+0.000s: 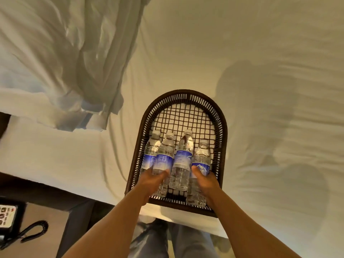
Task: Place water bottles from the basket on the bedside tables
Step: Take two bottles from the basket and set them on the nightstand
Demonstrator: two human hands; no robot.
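Bottles (pixel 183 159) lie in the basket (pixel 222 120), both hands (pixel 151 180) gripping one each.

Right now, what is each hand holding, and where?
Left hand wraps the lower body of the second bottle; right hand grips the rightmost bottle below its label.

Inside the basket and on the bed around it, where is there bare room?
The dark woven basket is bare in its rounded far half. Its near half is crowded by four clear water bottles and both hands. The white bed sheet is free beyond the basket and right of it.
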